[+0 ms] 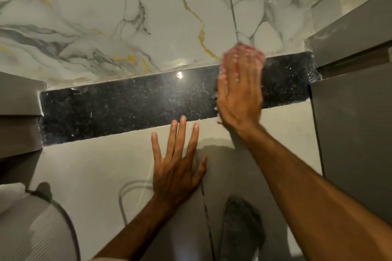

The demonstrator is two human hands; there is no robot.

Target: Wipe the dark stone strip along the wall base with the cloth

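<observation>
One fuzzy pink cloth (244,55) on speckled dark stone strip (127,108)

Right hand (239,91) on cloth (244,53) on strip (127,108); left hand (176,167) flat below it, on floor (95,171)

The dark stone strip (127,108) lies bare from its left end to the right hand (239,99), which presses the pink cloth (244,55) flat across it near the right end. Grey cabinet panels close both ends: one (19,112) at the left, another (350,125) at the right. The left hand (178,167) lies flat on the pale tile (95,171) just beside the strip's lower edge, its middle fingertip touching it.
</observation>
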